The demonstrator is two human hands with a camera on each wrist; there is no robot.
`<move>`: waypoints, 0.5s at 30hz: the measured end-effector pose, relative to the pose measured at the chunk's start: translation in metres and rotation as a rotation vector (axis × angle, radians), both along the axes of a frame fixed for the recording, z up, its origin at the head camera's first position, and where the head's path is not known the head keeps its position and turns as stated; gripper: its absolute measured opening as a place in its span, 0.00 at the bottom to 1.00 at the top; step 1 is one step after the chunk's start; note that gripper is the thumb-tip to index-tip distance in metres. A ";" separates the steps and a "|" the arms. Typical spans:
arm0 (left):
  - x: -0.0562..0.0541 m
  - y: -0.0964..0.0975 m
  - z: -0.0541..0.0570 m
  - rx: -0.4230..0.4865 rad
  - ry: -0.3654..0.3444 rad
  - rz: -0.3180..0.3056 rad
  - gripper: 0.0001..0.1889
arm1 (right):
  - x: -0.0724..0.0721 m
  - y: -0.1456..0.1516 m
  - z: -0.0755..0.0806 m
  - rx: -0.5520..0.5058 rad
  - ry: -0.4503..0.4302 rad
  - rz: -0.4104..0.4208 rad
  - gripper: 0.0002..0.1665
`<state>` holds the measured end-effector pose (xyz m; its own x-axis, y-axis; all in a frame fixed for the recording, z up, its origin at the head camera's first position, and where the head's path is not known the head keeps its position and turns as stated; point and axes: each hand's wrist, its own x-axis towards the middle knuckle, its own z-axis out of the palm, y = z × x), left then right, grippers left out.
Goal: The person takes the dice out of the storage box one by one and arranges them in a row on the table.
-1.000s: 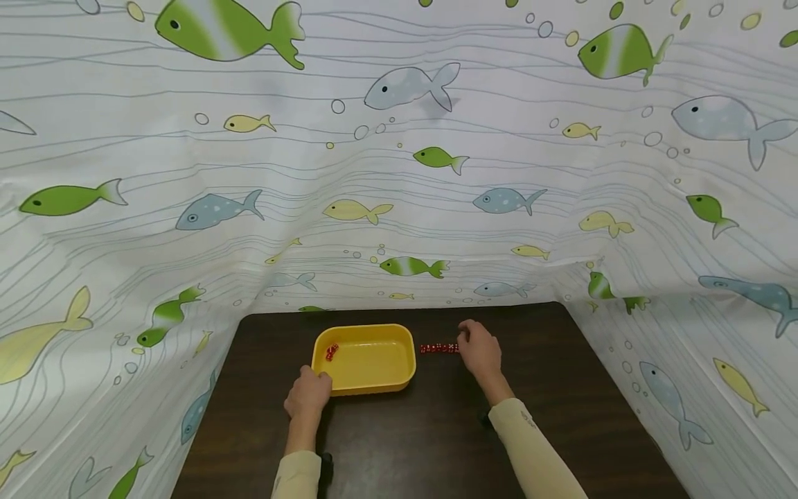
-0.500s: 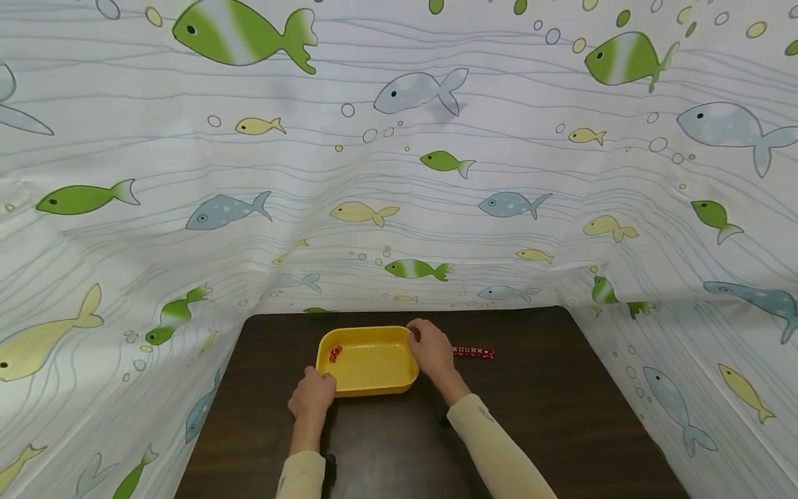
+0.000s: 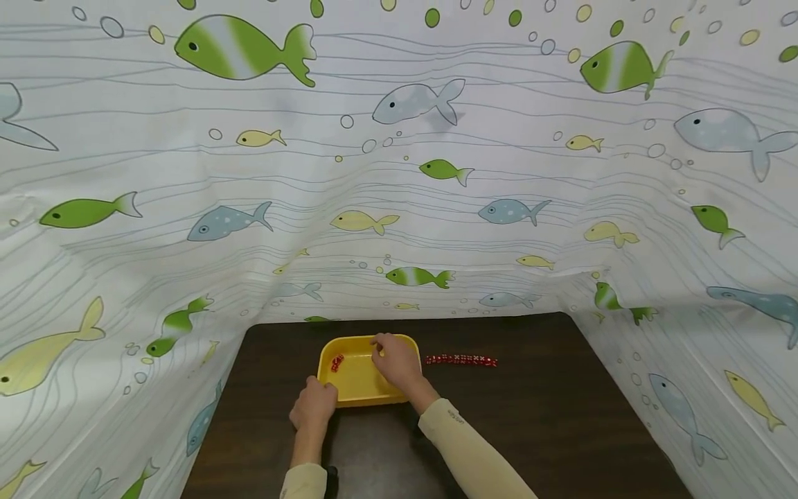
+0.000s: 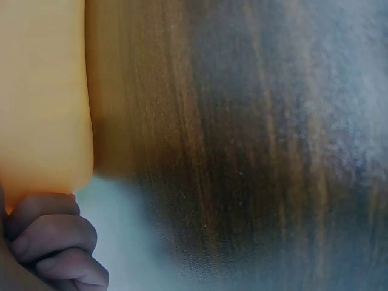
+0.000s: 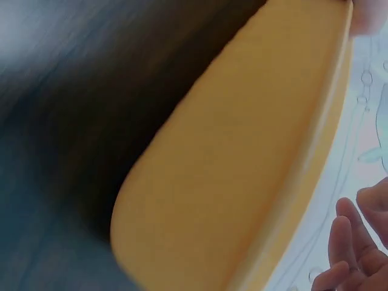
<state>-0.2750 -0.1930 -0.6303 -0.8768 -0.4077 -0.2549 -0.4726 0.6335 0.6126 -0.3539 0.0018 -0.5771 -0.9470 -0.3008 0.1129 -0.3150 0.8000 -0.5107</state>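
My left hand (image 3: 314,404) grips the near left corner of a yellow plastic tray (image 3: 368,400). In the left wrist view, that hand's curled fingers (image 4: 57,233) lie against the tray's side. My right hand (image 3: 397,362) is over the tray's right half, reaching across its near rim. The right wrist view shows its fingers (image 5: 342,239) loosely bent, thumb apart from them, with nothing visible between. A small cluster of red dice (image 3: 337,363) lies in the tray's left end. To the right of the tray, more red dice (image 3: 461,360) form a row on the table.
A dark wood-patterned table (image 3: 530,423) bears the tray and the dice row. Behind it and along both sides hangs a white curtain (image 3: 436,229) printed with fish.
My right hand has moved left, from the right part of the dice row to over the tray. The whole row now shows. My left hand has stayed on the tray's corner.
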 end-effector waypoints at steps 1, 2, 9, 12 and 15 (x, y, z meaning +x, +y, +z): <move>0.000 -0.001 0.000 0.000 -0.003 -0.001 0.25 | 0.001 -0.004 -0.001 -0.002 -0.011 0.013 0.15; 0.000 -0.001 0.000 -0.001 -0.004 -0.002 0.25 | 0.001 -0.009 -0.003 -0.001 -0.025 0.025 0.15; -0.001 0.000 0.002 -0.018 -0.007 0.008 0.24 | 0.002 -0.032 -0.013 -0.006 -0.101 0.070 0.14; 0.000 0.000 0.002 -0.014 -0.002 0.011 0.24 | 0.001 -0.040 -0.017 0.003 -0.111 0.068 0.14; 0.003 -0.002 0.000 -0.004 -0.003 0.013 0.23 | 0.001 -0.048 -0.021 0.023 -0.131 0.064 0.14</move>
